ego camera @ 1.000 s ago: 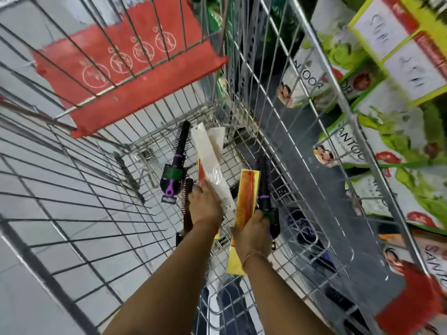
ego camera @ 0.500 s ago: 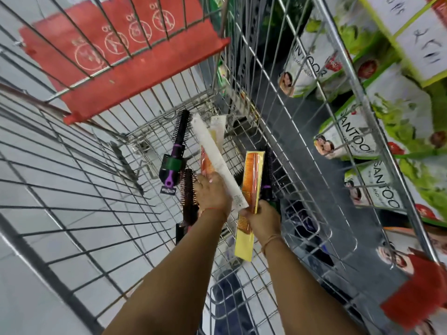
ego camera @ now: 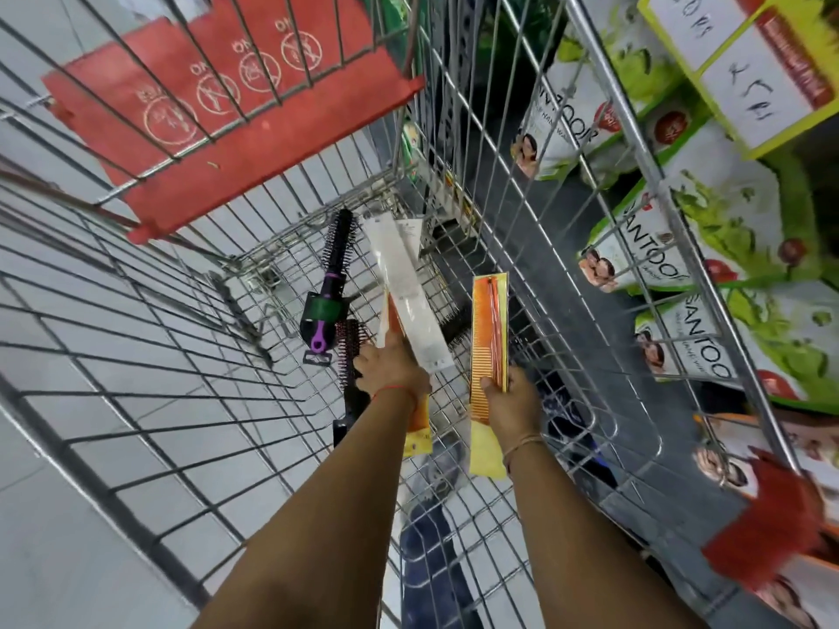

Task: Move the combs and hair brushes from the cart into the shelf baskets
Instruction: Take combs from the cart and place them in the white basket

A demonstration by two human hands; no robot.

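Observation:
Both my arms reach down into a wire cart. My left hand grips a bundle of packaged combs, white and orange sleeves pointing away from me. My right hand holds an orange comb in a yellow packet, lifted off the cart floor. On the floor of the cart lie a black round brush with a purple handle, a reddish round brush just left of my left hand, and a black brush partly hidden between the packets.
The cart's red child-seat flap hangs at the far end. Shelves with green and white soap packs stand close on the right. Grey floor tiles show through the cart's left wall. A red handle end is at the lower right.
Both hands have risen toward me with their packets. The right hand's orange comb has come up off the black brush that lay beside it.

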